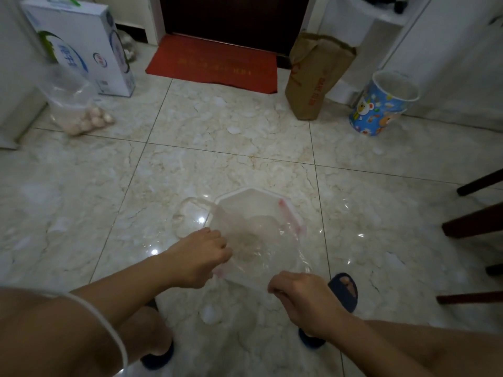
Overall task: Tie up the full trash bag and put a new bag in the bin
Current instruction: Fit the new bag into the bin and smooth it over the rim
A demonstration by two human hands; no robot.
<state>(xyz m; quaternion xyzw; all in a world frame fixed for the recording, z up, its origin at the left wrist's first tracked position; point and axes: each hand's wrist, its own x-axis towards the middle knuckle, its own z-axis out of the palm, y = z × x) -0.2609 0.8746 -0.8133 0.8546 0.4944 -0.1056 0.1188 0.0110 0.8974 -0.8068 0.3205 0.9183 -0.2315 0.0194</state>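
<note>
A small white octagonal bin stands on the tiled floor in front of me. A clear plastic bag with pink-red handles lies over its mouth and hangs inside; one loop of it flops out to the left. My left hand pinches the bag's edge at the bin's near-left rim. My right hand is closed on the bag's edge at the near-right side. The bin's lower part is hidden behind the bag and my hands.
A blue cartoon-print bin stands at the far right, a brown paper bag beside it, a red doormat by the door. A clear bag of eggs and a white carton sit far left. Dark chair legs at right.
</note>
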